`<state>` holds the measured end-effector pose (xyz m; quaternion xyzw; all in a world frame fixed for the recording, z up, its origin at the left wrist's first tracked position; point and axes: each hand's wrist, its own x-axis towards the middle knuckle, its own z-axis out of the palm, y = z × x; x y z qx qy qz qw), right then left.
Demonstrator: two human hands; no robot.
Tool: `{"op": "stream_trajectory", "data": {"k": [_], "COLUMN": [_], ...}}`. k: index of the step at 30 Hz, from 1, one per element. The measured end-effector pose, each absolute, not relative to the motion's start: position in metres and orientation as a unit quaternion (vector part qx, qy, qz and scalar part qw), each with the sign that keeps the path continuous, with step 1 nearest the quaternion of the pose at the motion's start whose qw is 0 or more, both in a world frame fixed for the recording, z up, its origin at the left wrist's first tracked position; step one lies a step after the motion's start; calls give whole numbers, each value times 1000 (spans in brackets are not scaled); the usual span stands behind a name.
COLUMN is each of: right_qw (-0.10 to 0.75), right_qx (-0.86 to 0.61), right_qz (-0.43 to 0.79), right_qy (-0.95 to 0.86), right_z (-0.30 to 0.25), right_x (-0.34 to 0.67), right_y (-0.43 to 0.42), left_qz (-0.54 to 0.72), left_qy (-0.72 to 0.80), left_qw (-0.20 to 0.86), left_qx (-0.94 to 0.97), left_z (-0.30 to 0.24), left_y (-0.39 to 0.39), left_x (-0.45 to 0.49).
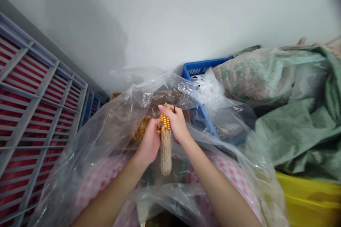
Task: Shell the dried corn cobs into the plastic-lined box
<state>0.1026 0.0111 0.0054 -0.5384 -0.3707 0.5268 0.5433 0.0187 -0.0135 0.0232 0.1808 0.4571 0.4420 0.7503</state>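
Both of my hands grip one dried corn cob [166, 149] held upright over a clear plastic bag. Most of the cob is bare and pale; a patch of yellow-orange kernels remains at its top end. My left hand [150, 142] wraps the cob from the left side. My right hand [177, 122] closes round the kernelled top, thumb pressed on the kernels. Just beyond my left hand, a heap of loose yellow kernels [141, 128] lies inside the clear plastic bag [106, 127].
A stack of grey-and-red slatted crates [34, 113] stands at the left. A blue plastic basket [198, 69] sits behind the bag. Green-grey woven sacks [287, 95] pile up on the right above something yellow [309, 198]. A white wall fills the background.
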Motion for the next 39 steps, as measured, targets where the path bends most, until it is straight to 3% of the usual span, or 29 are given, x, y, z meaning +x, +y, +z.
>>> {"op": "stream_trajectory", "data": {"k": [9, 19, 33, 39], "right_qw": [522, 578, 573, 580], "right_qx": [-540, -473, -464, -449], "right_qz": [542, 611, 617, 626], "right_qy": [-377, -263, -275, -266], "right_z": [-3, 9, 12, 11], "right_x": [99, 108, 109, 111], "right_y": [8, 17, 16, 17], "left_qz": [424, 408, 416, 400], "left_qy": [444, 404, 468, 417], "left_qw": [779, 796, 760, 800], "left_qx": [124, 194, 172, 163], "left_z": [25, 30, 25, 27], "left_y": [-12, -15, -16, -17], "left_x": [13, 11, 14, 12]}}
